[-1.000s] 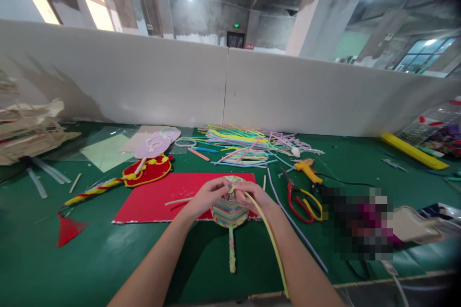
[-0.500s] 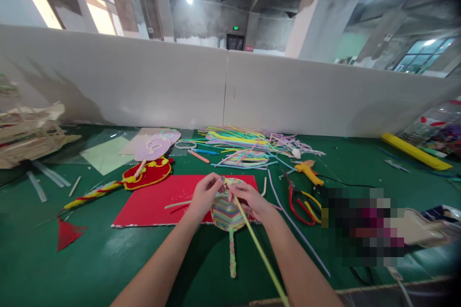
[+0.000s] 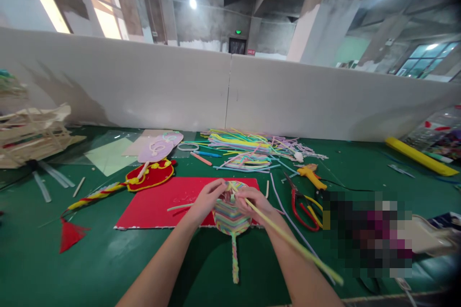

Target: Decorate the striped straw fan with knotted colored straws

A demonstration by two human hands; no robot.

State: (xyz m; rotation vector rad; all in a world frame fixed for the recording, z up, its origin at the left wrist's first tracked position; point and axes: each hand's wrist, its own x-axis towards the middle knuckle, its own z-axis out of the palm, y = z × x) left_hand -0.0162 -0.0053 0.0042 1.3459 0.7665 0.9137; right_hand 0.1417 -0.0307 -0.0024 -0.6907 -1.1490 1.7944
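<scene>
Both hands meet at the upper part of a round fan (image 3: 233,218) with zigzag pastel stripes and a twisted handle pointing towards me. My left hand (image 3: 213,195) pinches the fan's upper left edge, fingers closed. In the fingers of my right hand (image 3: 252,201) is a long yellow pipe cleaner (image 3: 288,236), whose loose end runs down over my right forearm. Its other end lies between my hands at the fan, partly hidden by my fingers. Under the fan is a red board (image 3: 154,206), with a pale green strip (image 3: 180,207) across it.
Pastel pipe cleaners (image 3: 241,144) lie piled at the back. Red-handled pliers (image 3: 304,208) and a yellow glue gun (image 3: 312,177) lie to the right. A red fan (image 3: 153,175) with a tassel is at left. A white partition (image 3: 144,81) stands behind.
The loose end of the yellow pipe cleaner has swung to the right, over my right forearm. Both hands stay at the fan's upper part. The view has shifted slightly.
</scene>
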